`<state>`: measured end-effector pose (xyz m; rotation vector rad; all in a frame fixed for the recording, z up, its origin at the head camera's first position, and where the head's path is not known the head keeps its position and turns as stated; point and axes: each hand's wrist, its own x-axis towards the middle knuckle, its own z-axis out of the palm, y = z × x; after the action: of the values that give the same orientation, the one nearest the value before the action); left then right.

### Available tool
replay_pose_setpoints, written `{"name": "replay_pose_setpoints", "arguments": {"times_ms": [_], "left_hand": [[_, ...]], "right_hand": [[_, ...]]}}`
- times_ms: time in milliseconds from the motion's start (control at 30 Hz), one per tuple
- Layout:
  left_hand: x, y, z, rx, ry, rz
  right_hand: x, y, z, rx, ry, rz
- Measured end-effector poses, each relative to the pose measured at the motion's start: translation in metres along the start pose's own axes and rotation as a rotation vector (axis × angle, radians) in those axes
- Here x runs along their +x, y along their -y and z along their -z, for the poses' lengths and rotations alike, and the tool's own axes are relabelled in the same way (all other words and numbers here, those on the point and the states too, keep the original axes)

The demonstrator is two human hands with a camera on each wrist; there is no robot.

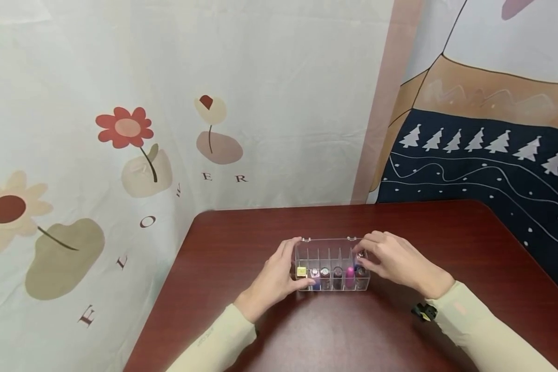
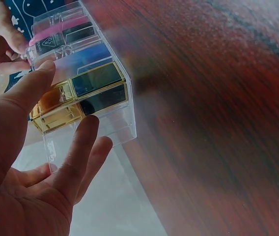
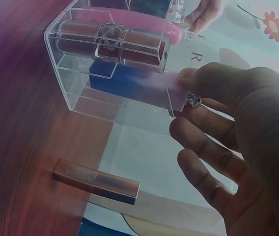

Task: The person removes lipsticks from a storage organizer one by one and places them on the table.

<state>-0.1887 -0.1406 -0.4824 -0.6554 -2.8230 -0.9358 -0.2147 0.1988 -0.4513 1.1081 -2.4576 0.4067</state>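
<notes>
A clear lipstick organizer (image 1: 332, 290) with narrow compartments stands on the table, several tubes filling its front row. My left hand (image 1: 276, 268) grips its left end, thumb at the front and fingers along the side and back. In the left wrist view, a gold-and-black lipstick (image 2: 61, 115) is right by those fingers. At the right end, my right hand (image 1: 395, 261) pinches the top of a blue-and-pink lipstick tube (image 3: 129, 83), which sits in a rear compartment. In front of that tube is a brown lipstick (image 3: 80, 39), beside a bright pink one (image 1: 350, 277).
A copper-coloured lipstick (image 3: 97, 182) stands on the table just right of the organizer. The dark red wooden table (image 1: 242, 237) backs onto a flower-print curtain (image 1: 283, 103) and a navy cloth with white trees (image 1: 469, 165). A small black device (image 1: 424, 312) is at my right cuff.
</notes>
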Motion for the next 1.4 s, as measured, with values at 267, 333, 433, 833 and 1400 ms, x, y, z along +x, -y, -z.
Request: {"name": "replay_pose_setpoints", "arguments": {"times_ms": [267, 333, 433, 833, 1400], "left_hand": [[0.0, 0.0, 0.0, -0.005, -0.007, -0.003], [0.0, 0.0, 0.0, -0.009, -0.004, -0.001], [0.0, 0.0, 0.0, -0.006, -0.004, -0.003], [0.001, 0.001, -0.002, 0.01, -0.014, -0.025], [0.002, 0.002, -0.004, 0.024, -0.018, -0.024]], "right_hand": [[0.0, 0.0, 0.002, 0.04, -0.036, -0.003], [0.0, 0.001, 0.002, 0.057, -0.035, -0.01], [0.0, 0.001, 0.004, 0.075, -0.038, -0.015], [0.004, -0.005, 0.016, 0.088, -0.113, 0.009], [0.001, -0.021, 0.046, 0.054, -0.196, 0.003]]}}
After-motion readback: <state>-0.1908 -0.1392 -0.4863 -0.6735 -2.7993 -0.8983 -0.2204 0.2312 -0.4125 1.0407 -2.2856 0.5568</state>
